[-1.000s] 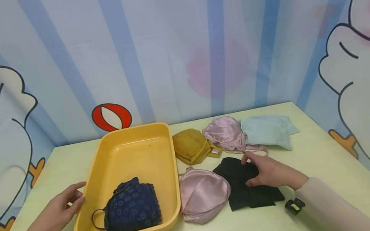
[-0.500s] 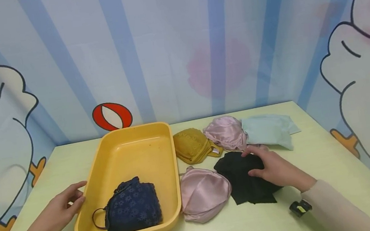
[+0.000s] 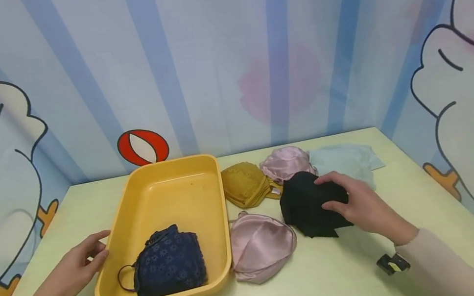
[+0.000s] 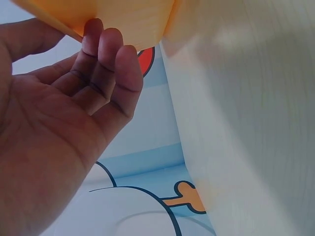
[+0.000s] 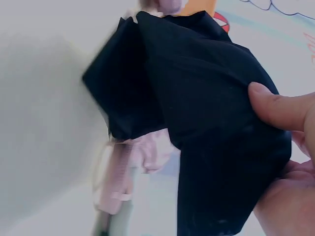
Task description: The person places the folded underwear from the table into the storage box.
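Note:
My right hand [image 3: 361, 204] pinches a black bra [image 3: 303, 204] between thumb and fingers, above the table at the right of the tray. Up close in the right wrist view, the thumb [image 5: 275, 105] lies on the smooth black fabric, and a loose flap hangs down. On the other side, my left hand [image 3: 68, 275] touches the left side of a yellow tray [image 3: 222, 204] with loosely bent fingers. The left wrist view has those fingers [image 4: 129, 73] against the tray's outer wall. Inside the tray, at the near end, lies a folded navy lace bra [image 3: 168, 262].
A pink satin bra [image 3: 262, 246] lies against the tray's right side. Behind it are a mustard lace bra [image 3: 243, 184], another pink satin bra [image 3: 287, 161] and a pale mint garment [image 3: 340, 160]. A printed backdrop [image 3: 218, 71] stands along the table's back edge.
My right hand has picked the black bra up off the table and carried it up and slightly away from me. My left hand and the tray have stayed put.

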`<control>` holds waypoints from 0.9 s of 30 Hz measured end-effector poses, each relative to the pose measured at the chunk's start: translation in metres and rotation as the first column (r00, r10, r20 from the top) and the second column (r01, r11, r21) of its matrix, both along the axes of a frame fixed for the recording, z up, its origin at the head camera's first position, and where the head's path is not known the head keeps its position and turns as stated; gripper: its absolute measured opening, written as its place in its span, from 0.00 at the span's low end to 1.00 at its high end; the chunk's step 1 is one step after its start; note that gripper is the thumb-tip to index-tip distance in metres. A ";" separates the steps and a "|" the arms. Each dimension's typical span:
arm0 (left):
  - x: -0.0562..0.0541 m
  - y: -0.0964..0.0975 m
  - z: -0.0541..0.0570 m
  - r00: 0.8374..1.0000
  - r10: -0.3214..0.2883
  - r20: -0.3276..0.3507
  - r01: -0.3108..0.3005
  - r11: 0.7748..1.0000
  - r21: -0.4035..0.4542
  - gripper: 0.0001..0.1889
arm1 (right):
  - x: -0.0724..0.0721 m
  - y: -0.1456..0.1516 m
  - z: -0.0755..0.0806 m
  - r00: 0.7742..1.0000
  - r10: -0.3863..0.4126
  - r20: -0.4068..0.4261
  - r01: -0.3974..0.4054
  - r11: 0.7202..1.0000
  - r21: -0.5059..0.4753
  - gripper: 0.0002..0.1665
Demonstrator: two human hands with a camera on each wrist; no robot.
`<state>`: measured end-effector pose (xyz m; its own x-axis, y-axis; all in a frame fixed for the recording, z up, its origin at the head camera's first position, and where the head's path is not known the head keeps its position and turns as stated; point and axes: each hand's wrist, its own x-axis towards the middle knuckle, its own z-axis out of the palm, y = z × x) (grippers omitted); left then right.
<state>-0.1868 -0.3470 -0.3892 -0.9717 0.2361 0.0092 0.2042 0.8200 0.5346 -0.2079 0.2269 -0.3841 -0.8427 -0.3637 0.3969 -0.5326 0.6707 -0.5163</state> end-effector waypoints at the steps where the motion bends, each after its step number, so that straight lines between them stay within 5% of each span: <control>1: 0.000 0.000 0.000 1.000 0.002 0.000 -0.002 1.000 -0.001 0.23 | 0.001 -0.001 0.003 1.000 0.002 -0.019 -0.002 1.000 -0.011 0.31; 11: 0.002 0.000 -0.002 1.000 -0.003 -0.005 0.003 1.000 0.025 0.23 | 0.009 -0.011 0.024 0.982 -0.035 -0.186 0.022 0.997 -0.070 0.32; 20: 0.003 0.002 -0.005 1.000 0.020 -0.016 -0.019 0.999 0.027 0.22 | 0.016 -0.025 0.035 0.937 -0.065 -0.342 0.006 0.986 -0.169 0.37; 27: 0.003 0.002 -0.005 1.000 0.008 -0.030 -0.006 0.999 0.052 0.22 | 0.029 -0.052 0.056 0.902 -0.027 -0.431 -0.113 0.948 -0.296 0.34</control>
<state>-0.1839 -0.3446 -0.3941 -0.9725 0.2275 0.0506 0.2152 0.7928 0.5702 -0.1791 0.1747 -0.3283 -0.5534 -0.1966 0.8094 -0.7714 0.4874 -0.4091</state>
